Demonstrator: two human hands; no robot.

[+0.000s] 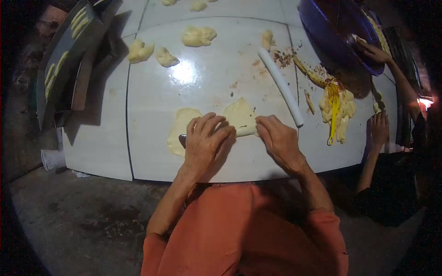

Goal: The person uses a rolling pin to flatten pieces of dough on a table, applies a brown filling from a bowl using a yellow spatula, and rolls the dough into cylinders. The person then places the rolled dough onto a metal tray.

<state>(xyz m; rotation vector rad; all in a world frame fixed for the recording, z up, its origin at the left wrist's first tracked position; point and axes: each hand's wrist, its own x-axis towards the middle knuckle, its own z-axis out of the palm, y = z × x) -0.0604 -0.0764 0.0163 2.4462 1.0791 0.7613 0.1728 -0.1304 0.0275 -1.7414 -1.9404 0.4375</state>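
Observation:
Close to the table's front edge lies a thin sheet of pale dough (238,114), its near edge rolled into a small tube (246,132). My right hand (280,141) closes with bent fingers on the right end of this tube. Over its left end curl the fingers of my left hand (206,140), hiding that part. A second flat dough piece (177,133) spreads to the left, partly beneath my left hand. On it shows a dark brown strip of filling (183,140), half covered by my fingers. Small dark bits dot the right sheet.
A white rod (280,85) lies beyond my right hand. Right of it are a yellow fork-like utensil (334,108) on soft dough, banana peel (309,73) and a purple basin (322,34). A co-worker's hand (372,50) reaches the basin. Dough lumps (199,36) and trays (69,64) stand farther left.

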